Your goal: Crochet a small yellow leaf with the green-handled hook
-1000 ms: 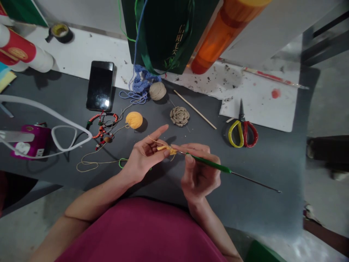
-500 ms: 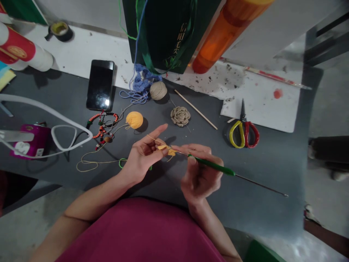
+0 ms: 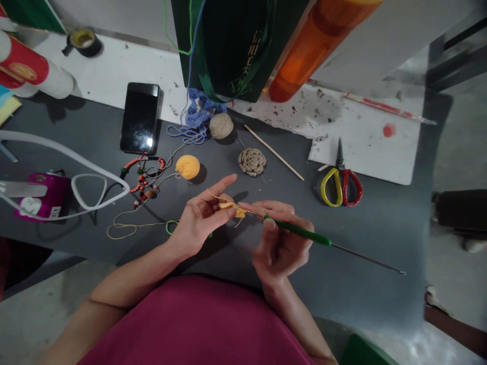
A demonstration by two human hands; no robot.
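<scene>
A small piece of yellow crochet [image 3: 240, 212] is pinched between the thumb and fingers of my left hand [image 3: 201, 218], whose index finger stretches out with yarn running over it. My right hand [image 3: 283, 238] is closed round the green handle of a crochet hook [image 3: 304, 231]. The hook's tip meets the crochet piece, and its other metal end points to the lower right. Beyond my left hand lies a yellow ball of yarn [image 3: 187, 167]. A crocheted beige rosette [image 3: 251, 161] and a beige ball of yarn [image 3: 221, 126] lie farther back.
Scissors [image 3: 341, 186] with yellow and red handles lie right of a thin wooden stick [image 3: 274, 152]. Left are a black phone [image 3: 140, 118], beaded bracelets [image 3: 142, 177] and a purple box [image 3: 43, 196]. A dark green bag [image 3: 228, 45] and an orange tube [image 3: 315, 48] stand behind.
My right hand and the crochet hook have shifted slightly to the right. My left hand keeps its pinch on the yellow crochet piece, almost unmoved.
</scene>
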